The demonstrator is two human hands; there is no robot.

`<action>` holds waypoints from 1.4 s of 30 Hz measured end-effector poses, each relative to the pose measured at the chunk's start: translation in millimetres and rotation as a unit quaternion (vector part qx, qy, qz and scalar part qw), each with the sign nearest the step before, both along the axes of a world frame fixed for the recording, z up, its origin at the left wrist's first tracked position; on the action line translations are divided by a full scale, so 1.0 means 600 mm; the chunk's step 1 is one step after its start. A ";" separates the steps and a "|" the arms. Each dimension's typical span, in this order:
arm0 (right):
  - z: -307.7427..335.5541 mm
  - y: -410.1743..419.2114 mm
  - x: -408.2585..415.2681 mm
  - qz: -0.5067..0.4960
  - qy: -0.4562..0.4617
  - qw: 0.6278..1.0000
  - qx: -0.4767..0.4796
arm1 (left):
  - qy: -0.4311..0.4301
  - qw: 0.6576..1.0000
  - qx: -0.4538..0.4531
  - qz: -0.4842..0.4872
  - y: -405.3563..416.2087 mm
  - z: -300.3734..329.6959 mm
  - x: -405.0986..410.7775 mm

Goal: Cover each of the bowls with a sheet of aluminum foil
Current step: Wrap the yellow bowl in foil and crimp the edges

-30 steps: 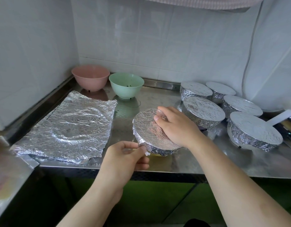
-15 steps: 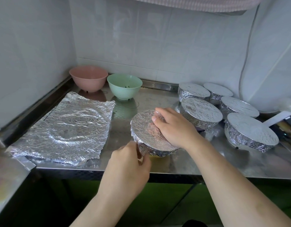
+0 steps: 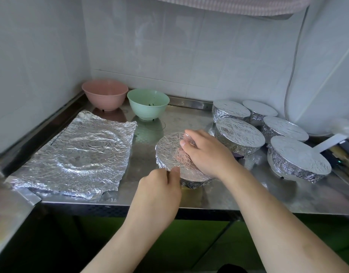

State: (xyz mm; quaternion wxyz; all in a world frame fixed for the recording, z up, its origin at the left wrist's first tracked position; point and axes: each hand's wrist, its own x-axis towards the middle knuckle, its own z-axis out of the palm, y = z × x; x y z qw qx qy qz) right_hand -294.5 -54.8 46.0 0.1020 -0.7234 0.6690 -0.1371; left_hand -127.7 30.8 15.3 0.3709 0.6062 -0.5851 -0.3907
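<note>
A steel counter (image 3: 189,119) carries a crinkled foil sheet (image 3: 77,154) at left, five wrapped bowls (image 3: 238,134) crowding the right, and pink (image 3: 104,96) and green bowls (image 3: 148,103) far left. Near the front edge, the right hand (image 3: 207,154) lies flat on the foil-topped bowl (image 3: 169,152); the left hand (image 3: 159,192) pinches its near rim.

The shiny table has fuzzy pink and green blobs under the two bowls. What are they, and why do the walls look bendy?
In the head view, the blobs are reflections: the steel counter mirrors the pink bowl and green bowl softly. The foil sheet glints where its wrinkles catch light. The walls bend because the lens is wide-angle, curving lines near the edges. The far right edge looks blurry.
</note>
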 end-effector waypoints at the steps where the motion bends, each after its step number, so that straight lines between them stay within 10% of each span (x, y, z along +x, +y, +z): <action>1: 0.000 0.000 0.000 0.000 0.000 1.000 0.000 | 0.021 1.000 0.005 0.004 0.000 -0.004 -0.002; 8: 0.000 0.000 0.001 0.001 0.004 1.000 0.002 | 0.037 0.999 0.027 -0.018 0.008 0.007 0.009; 15: -0.003 0.000 -0.001 0.007 0.000 1.000 -0.008 | -0.089 0.961 -0.245 0.088 -0.049 0.045 0.019; 20: -0.013 -0.006 -0.005 0.006 -0.010 1.000 -0.029 | -0.133 0.970 -0.204 0.018 -0.100 0.009 -0.043; 32: 0.000 -0.003 -0.004 -0.011 -0.072 0.997 -0.017 | 0.148 0.970 -0.127 0.145 -0.083 -0.004 -0.056; 42: -0.014 0.053 -0.016 -0.164 -0.412 0.887 -0.127 | 0.154 0.983 -0.081 0.065 -0.102 0.026 -0.019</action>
